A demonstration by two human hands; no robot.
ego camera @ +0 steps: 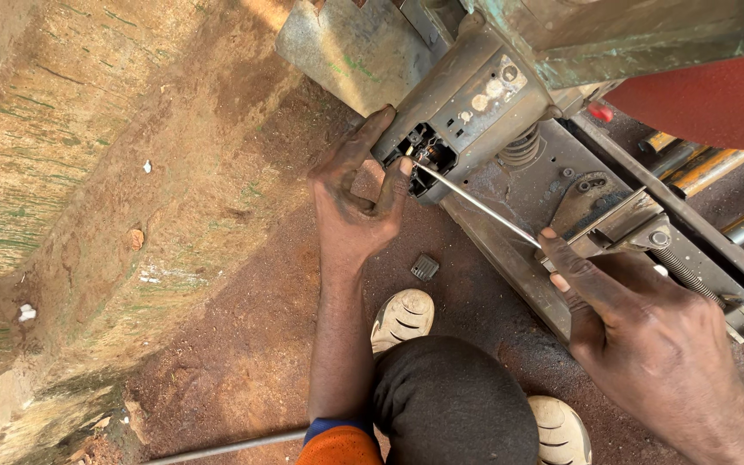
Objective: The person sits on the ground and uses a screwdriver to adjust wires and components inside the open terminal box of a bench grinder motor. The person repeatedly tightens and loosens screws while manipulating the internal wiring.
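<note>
Left hand: your left hand (356, 202) wraps its fingers round the lower corner of the grey box (462, 108), thumb up its side, forefinger at the open cavity.
Right hand: your right hand (626, 323) is closed on the screwdriver (475, 202), pinching the near end of the shaft.
Screwdriver: a thin metal shaft, running up and left from your right hand, its tip inside the dark cavity of the box.
Box: mounted on the machine frame (561, 185), a spring just right of it.
Cap: a small ribbed square cap (424, 267) lies on the dirt below the box, near your shoe (402, 317).
</note>
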